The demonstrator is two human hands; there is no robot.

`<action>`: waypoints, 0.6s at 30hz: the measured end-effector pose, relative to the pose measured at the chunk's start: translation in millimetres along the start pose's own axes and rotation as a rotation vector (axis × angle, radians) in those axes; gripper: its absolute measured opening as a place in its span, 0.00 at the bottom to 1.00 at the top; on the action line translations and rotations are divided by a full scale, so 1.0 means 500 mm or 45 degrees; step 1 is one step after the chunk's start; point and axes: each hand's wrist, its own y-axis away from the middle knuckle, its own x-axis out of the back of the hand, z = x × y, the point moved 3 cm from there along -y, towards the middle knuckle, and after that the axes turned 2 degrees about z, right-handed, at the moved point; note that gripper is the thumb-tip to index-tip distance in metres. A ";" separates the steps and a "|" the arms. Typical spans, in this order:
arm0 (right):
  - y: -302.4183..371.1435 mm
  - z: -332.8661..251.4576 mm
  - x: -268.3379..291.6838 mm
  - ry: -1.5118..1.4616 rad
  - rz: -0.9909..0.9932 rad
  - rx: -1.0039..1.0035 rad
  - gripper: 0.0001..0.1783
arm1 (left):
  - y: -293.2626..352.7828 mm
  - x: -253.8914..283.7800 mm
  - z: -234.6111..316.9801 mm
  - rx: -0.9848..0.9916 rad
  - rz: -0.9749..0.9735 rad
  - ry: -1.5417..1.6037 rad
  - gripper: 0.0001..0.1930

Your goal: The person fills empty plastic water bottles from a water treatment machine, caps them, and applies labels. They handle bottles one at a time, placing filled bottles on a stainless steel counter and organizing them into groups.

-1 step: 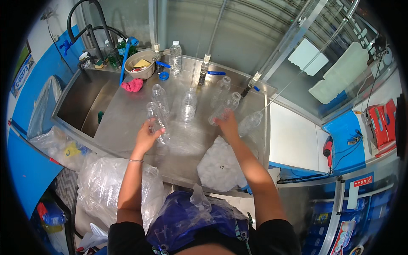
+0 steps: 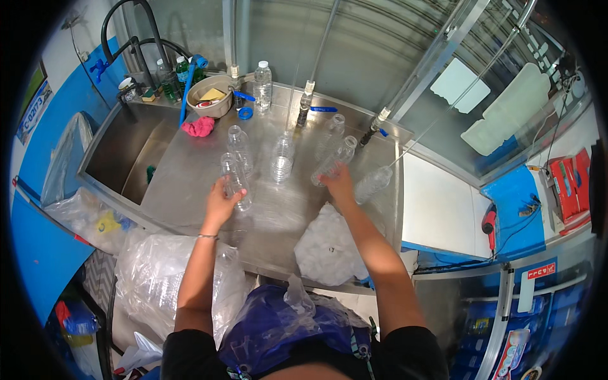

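My left hand (image 2: 223,201) is wrapped round the lower part of a clear plastic bottle (image 2: 232,170) that has no cap. Just behind it stands another capless bottle (image 2: 239,144). To the right, my right hand (image 2: 337,180) grips a tilted clear bottle (image 2: 342,152); its fingers are partly hidden behind the plastic. A further clear bottle (image 2: 330,130) stands close behind that one. Between my hands, a clear bottle (image 2: 280,166) stands on the steel counter (image 2: 266,218). Right of my right hand, one more bottle (image 2: 373,183) leans over.
A plastic bag of white caps (image 2: 326,247) lies at the counter's front edge. Farther back are a capped bottle (image 2: 262,85), a bowl with sponges (image 2: 218,107), a pink cloth (image 2: 198,126) and blue-handled valves (image 2: 306,101). A steel sink (image 2: 130,149) is at left.
My left hand has shifted very slightly, and the bottle in it stands a little more upright. The right hand looks much the same.
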 end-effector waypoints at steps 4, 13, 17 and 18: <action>-0.060 0.020 -0.044 0.459 0.037 -0.048 0.49 | -0.063 -0.058 -0.038 -0.330 0.390 -0.206 0.37; -0.087 0.026 -0.072 0.545 0.214 0.120 0.50 | -0.216 -0.104 -0.043 -0.365 0.138 0.140 0.41; -0.024 -0.033 -0.035 0.382 0.053 -0.012 0.41 | -0.294 -0.137 -0.059 -0.346 0.062 0.145 0.43; 0.011 -0.058 -0.012 0.329 -0.084 -0.024 0.35 | -0.304 -0.141 -0.060 -0.404 0.079 0.124 0.44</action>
